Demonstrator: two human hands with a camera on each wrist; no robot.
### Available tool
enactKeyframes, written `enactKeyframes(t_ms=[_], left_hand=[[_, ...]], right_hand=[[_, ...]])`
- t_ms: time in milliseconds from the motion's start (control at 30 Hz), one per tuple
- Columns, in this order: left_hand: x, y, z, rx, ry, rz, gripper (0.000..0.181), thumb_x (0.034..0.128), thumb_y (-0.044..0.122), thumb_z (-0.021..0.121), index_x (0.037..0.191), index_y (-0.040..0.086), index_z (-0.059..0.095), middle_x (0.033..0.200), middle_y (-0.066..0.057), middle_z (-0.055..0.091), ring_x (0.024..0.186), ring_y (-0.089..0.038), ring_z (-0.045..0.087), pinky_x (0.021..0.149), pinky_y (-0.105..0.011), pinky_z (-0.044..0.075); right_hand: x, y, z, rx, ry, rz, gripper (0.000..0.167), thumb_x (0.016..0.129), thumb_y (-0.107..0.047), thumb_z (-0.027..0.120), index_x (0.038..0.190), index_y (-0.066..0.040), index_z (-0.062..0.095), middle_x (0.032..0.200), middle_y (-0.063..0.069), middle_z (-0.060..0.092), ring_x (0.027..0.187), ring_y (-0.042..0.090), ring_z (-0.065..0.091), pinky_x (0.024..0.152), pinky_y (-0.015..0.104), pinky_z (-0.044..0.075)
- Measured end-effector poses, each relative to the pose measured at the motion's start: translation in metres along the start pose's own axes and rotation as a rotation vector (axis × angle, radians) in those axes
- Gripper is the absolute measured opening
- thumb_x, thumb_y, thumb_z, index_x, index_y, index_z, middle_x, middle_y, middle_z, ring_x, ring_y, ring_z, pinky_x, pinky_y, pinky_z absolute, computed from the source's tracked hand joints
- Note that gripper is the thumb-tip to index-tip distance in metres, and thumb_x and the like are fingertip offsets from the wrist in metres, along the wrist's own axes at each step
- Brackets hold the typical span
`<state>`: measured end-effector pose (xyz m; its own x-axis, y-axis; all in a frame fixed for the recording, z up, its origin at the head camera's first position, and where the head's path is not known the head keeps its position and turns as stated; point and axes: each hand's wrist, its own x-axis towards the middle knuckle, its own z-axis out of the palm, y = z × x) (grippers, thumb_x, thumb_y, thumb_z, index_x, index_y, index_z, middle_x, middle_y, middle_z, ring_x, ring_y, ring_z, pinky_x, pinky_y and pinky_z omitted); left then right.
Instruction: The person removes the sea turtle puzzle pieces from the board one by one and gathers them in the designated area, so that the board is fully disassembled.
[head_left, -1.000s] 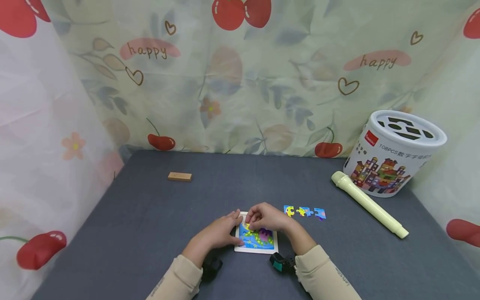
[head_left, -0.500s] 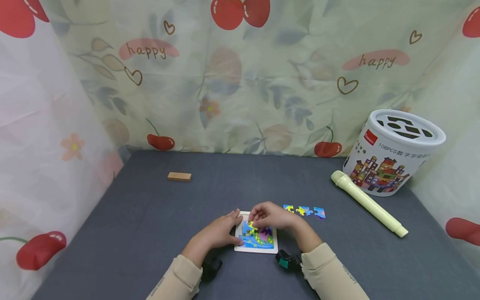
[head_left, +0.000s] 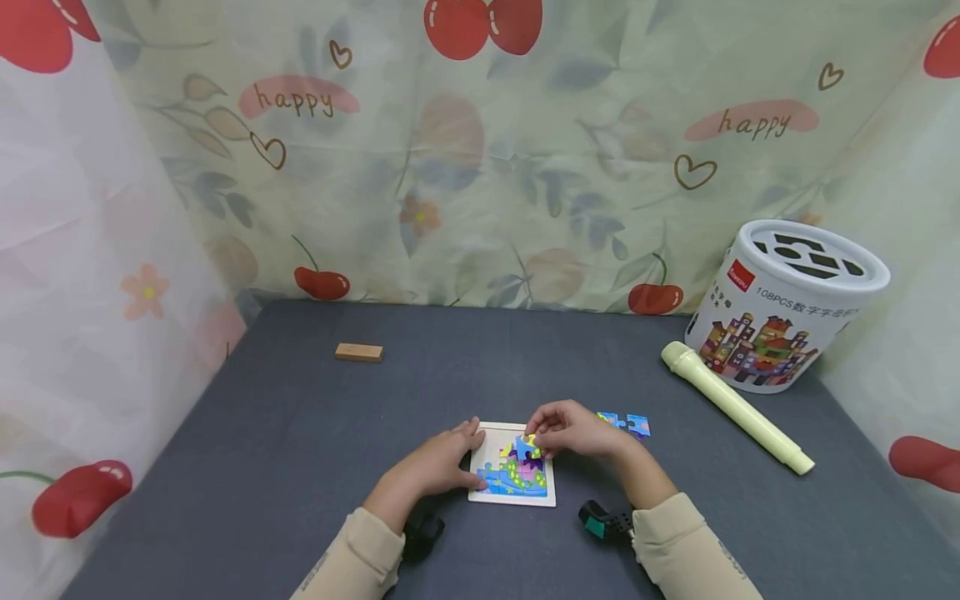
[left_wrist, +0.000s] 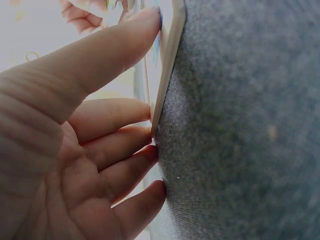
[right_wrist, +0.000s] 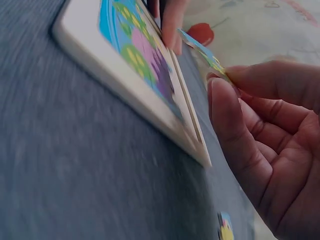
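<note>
A small jigsaw puzzle in a pale wooden tray lies on the dark table. Blue, green and purple pieces fill its lower and right parts; bare wood shows at the upper left. My left hand steadies the tray's left side, its thumb pressing the top and its extended fingers touching the edge, as the left wrist view shows. Between thumb and index finger, my right hand pinches a blue-and-yellow puzzle piece, raised above the tray's upper right. Other loose puzzle pieces lie just beyond that hand, partly hidden by it.
A pale yellow microphone-shaped stick lies at the right, leaning near a white block bucket. A small wooden block sits at the back left. A patterned curtain hangs behind the table.
My right hand has moved right across the tray with the pinched piece and lifted it, uncovering bare wood at the upper left. It now hides the nearest loose piece. My left hand stays put.
</note>
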<state>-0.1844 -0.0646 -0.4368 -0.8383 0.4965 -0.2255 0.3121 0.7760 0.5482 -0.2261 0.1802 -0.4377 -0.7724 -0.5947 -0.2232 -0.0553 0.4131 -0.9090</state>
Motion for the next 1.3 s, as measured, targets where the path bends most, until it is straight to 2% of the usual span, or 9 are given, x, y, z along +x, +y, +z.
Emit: enactKeyframes(t_ms=[367, 767, 1100, 1300], left_hand=[[-0.001, 0.0, 0.001, 0.007, 0.006, 0.006, 0.074, 0.0793, 0.029, 0.073, 0.14, 0.005, 0.04, 0.153, -0.013, 0.025, 0.141, -0.032, 0.025, 0.112, -0.048, 0.026], [0.0, -0.001, 0.001, 0.007, 0.003, 0.011, 0.074, 0.0793, 0.03, 0.073, 0.141, 0.005, 0.04, 0.153, -0.013, 0.025, 0.141, -0.031, 0.024, 0.112, -0.047, 0.026], [-0.001, 0.0, 0.0, 0.01, 0.001, 0.014, 0.074, 0.0795, 0.03, 0.073, 0.141, 0.005, 0.04, 0.153, -0.013, 0.025, 0.141, -0.032, 0.025, 0.112, -0.047, 0.026], [-0.002, 0.0, 0.0, 0.014, 0.003, 0.012, 0.074, 0.0794, 0.03, 0.073, 0.141, 0.005, 0.04, 0.153, -0.012, 0.026, 0.141, -0.032, 0.025, 0.112, -0.047, 0.026]], right_hand=[[-0.021, 0.013, -0.015, 0.009, 0.124, 0.03, 0.023, 0.088, -0.009, 0.061, 0.103, 0.009, 0.06, 0.081, 0.005, 0.061, 0.07, 0.012, 0.059, 0.066, 0.029, 0.056], [-0.034, 0.025, -0.019, 0.071, 0.265, 0.058, 0.028, 0.087, -0.011, 0.063, 0.103, 0.013, 0.058, 0.079, 0.003, 0.063, 0.07, 0.009, 0.061, 0.066, 0.027, 0.056], [-0.048, 0.028, -0.023, 0.092, 0.315, 0.079, 0.031, 0.088, -0.009, 0.062, 0.106, 0.015, 0.056, 0.08, 0.002, 0.064, 0.067, 0.007, 0.061, 0.066, 0.026, 0.056], [-0.052, 0.03, -0.025, 0.077, 0.324, 0.106, 0.032, 0.089, -0.013, 0.062, 0.107, 0.012, 0.058, 0.082, 0.002, 0.063, 0.068, 0.008, 0.06, 0.065, 0.026, 0.055]])
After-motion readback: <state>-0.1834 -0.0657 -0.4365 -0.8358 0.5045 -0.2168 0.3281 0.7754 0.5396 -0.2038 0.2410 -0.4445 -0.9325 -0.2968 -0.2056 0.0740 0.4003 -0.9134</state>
